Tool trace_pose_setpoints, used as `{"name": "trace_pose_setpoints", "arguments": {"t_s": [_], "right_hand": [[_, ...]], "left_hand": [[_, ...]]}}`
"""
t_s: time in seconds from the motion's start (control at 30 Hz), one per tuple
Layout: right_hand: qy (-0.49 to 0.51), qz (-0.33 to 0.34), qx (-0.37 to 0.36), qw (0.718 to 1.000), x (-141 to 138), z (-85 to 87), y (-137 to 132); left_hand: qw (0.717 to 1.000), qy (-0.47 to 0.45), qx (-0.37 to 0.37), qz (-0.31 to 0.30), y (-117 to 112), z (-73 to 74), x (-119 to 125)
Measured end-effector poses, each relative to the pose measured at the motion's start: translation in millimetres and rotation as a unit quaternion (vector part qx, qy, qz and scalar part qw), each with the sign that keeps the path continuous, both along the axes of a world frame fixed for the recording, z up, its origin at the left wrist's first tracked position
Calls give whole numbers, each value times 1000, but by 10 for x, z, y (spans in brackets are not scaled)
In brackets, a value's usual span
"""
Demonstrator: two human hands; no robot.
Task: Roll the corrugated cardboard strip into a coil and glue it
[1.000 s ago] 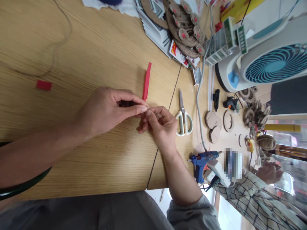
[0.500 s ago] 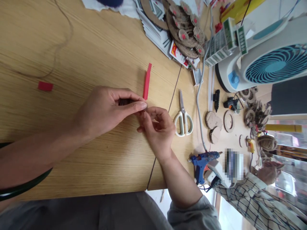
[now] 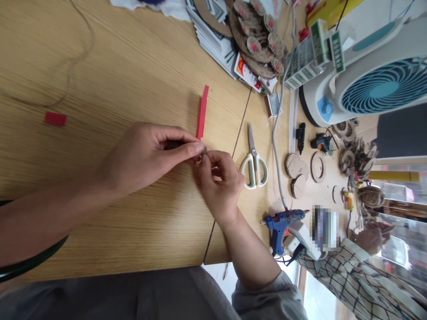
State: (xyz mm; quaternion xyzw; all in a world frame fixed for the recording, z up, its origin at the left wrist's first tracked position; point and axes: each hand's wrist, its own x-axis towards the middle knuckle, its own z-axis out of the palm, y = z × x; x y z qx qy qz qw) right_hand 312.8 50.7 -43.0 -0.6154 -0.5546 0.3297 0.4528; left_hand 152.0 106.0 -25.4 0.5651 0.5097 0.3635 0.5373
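Observation:
Between my two hands is a small dark brown strip of corrugated cardboard, mostly covered by my fingers. My left hand pinches it with thumb and forefinger, and its ridged part shows inside the curl of the fingers. At the strip's right end, the thumb and fingertips of my right hand are pressed together against it. Just beyond the fingertips lies a narrow red paper strip. A short red paper piece rests on the wooden table at the left.
White-handled scissors lie right of my right hand, with a blue glue gun nearer my body. A grey cable crosses the table. Cardboard flowers, a fan and cardboard discs stand beyond. Another person's checked sleeve is at right.
My hands keep their pinch on the cardboard strip, with small shifts of the right fingers. The view has moved slightly, so the table things appear a little further left.

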Motion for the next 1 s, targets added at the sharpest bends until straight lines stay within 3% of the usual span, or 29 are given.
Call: {"name": "trace_pose_setpoints", "arguments": {"t_s": [0.2, 0.4, 0.83, 1.0], "right_hand": [[110, 2, -29, 993, -9, -23, 29], [143, 17, -54, 988, -4, -36, 23], [79, 19, -42, 996, 16, 14, 25], [21, 45, 10, 999, 17, 14, 29]], "left_hand": [[999, -30, -29, -7, 8, 11, -2], [999, -29, -27, -9, 25, 49, -2], [998, -10, 36, -58, 67, 23, -47], [992, 39, 100, -63, 59, -17, -96]]}}
